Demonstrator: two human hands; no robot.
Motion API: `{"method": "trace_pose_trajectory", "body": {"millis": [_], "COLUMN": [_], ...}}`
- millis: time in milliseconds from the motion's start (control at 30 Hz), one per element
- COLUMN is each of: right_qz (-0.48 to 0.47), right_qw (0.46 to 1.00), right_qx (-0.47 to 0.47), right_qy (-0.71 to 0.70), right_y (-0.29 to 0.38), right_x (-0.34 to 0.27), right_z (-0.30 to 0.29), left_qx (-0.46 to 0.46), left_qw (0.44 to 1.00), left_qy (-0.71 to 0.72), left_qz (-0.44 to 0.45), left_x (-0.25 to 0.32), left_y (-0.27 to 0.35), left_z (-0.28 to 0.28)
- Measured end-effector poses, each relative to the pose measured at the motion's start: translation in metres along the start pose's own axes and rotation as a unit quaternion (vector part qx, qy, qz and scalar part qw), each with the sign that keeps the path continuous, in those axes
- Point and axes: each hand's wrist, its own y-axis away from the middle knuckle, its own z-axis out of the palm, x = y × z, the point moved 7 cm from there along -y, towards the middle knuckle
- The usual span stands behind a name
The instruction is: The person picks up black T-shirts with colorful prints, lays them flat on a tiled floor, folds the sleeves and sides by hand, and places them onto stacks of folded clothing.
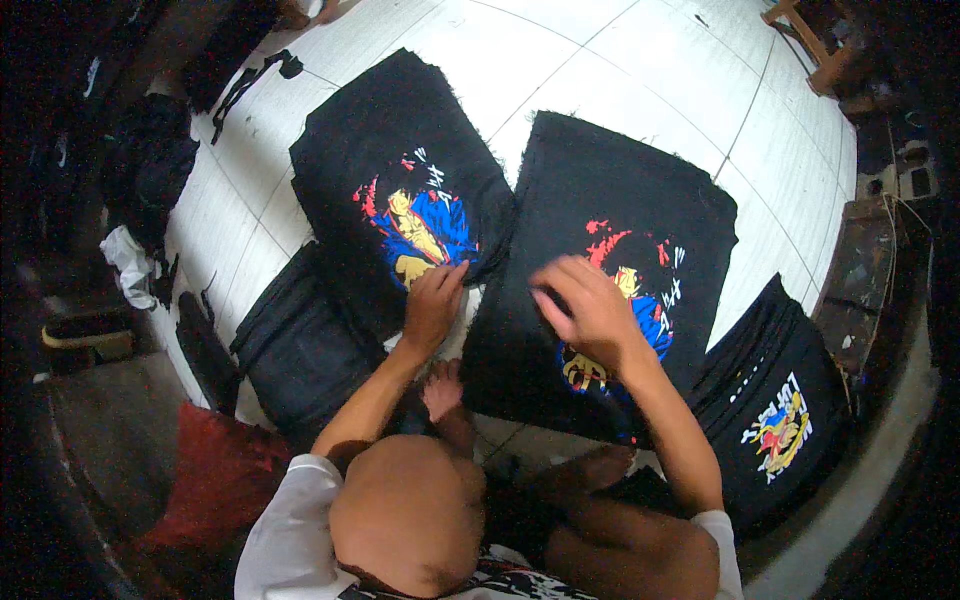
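Observation:
Two stacks of black fabric panels with frayed edges lie side by side on the floor. The left stack (360, 112) carries a blue, yellow and red cartoon figure print (420, 225). My left hand (435, 307) touches its near edge by the print's bottom, fingers close together; whether they pinch the cloth is hidden. The right stack (600, 172) bears the same print, partly covered by my right hand (589, 307). That hand is over the print, slightly blurred, its thumb and bent fingers apart with nothing visible between them.
Plain black fabric (307, 352) is piled at left; another printed black pile (780, 420) is at right. Around the white tiled floor (570, 82) are black scraps (247, 86), crumpled white cloth (127, 266), red cloth (217, 472) and a wooden stool (810, 45). My bare foot (442, 390) is between the piles.

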Motion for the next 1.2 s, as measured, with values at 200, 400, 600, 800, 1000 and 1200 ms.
{"method": "trace_pose_trajectory", "body": {"millis": [200,400,600,800,1000,1200], "right_qz": [-0.138,-0.151,-0.221,-0.222,-0.200,-0.136], "right_qw": [0.986,0.961,0.968,0.964,0.972,0.983], "right_qx": [0.015,-0.155,-0.086,-0.111,-0.020,0.000], "right_qy": [0.091,0.175,0.078,0.100,0.125,0.124], "right_y": [-0.092,-0.115,-0.104,-0.105,-0.092,-0.073], "right_x": [0.012,0.026,-0.003,0.010,0.006,0.008], "right_z": [0.081,0.115,0.086,0.098,0.077,0.048], "left_qx": [0.037,0.088,0.115,0.112,0.109,0.080], "left_qw": [0.998,0.994,0.992,0.993,0.992,0.988], "left_qy": [-0.057,-0.062,-0.042,-0.034,-0.059,-0.054], "left_qz": [0.009,-0.006,-0.011,0.006,-0.030,-0.122], "left_x": [0.015,0.004,-0.006,0.003,-0.025,-0.039], "left_y": [0.005,0.005,0.006,-0.007,0.010,0.037], "left_z": [-0.030,-0.034,-0.050,-0.047,-0.038,-0.062]}}
